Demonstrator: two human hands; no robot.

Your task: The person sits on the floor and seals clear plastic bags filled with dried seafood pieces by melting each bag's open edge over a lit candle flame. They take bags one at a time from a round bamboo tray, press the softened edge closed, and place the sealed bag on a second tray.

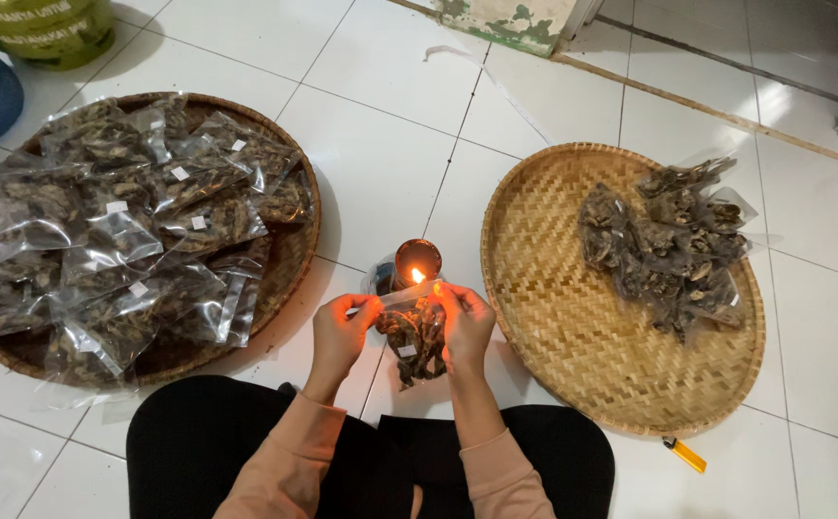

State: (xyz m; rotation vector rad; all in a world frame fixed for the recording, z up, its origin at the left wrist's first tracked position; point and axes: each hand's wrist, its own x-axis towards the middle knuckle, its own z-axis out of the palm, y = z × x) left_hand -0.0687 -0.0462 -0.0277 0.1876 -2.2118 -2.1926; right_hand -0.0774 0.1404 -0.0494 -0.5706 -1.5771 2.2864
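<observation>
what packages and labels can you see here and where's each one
Clear plastic packet of dark dried pieces: held between left hand and right hand, top edge by a small flame.
Pile of clear packets with small white square labels: on the left round woven tray.
Smaller heap of clear packets: on the right round woven tray.
Green container with a printed label: top left corner.

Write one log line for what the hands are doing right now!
left hand: holds plastic packet top | right hand: holds same packet | candle flame: lit, at packet top | woven trays: either side
</observation>
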